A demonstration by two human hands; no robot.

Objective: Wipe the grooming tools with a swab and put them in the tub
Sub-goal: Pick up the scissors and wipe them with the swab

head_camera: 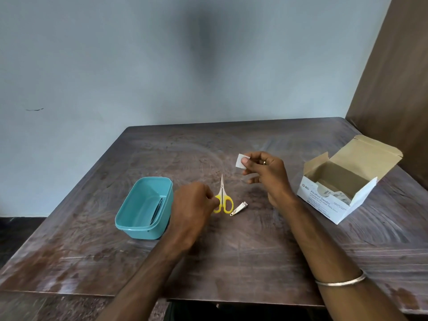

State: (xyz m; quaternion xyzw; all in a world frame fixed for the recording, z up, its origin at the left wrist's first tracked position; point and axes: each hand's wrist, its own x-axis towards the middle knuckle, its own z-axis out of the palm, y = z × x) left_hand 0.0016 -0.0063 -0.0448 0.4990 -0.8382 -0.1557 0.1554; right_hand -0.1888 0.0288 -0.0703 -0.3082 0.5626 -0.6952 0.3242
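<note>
The scissors [222, 197] lie flat on the table [254, 251], long axis running straight away from the person, blades pointing at the far edge and the yellow loops nearest them. The left hand [192, 206] is at the left loop, fingers curled down onto it; its knuckles cover the fingertips, so I cannot tell whether it really grips the loop or only touches it. Just right of that hand, past the scissors, the clipper [239, 208] lies slantwise, its near end toward the person and its far end angled off to the right.

The right hand [264, 172] is raised beyond the scissors' tips, pinching a small white swab [239, 160] between thumb and forefinger; the swab sticks out to the hand's left, half hidden by the thumb.

Left of the left hand, almost touching the wrist, stands the teal tub [143, 209]. A dark thin tool [157, 210] leans along its right inner wall, too slim and shadowed to name. Well right of the right hand sits the open swab box [333, 200], packets inside only partly visible.
</note>
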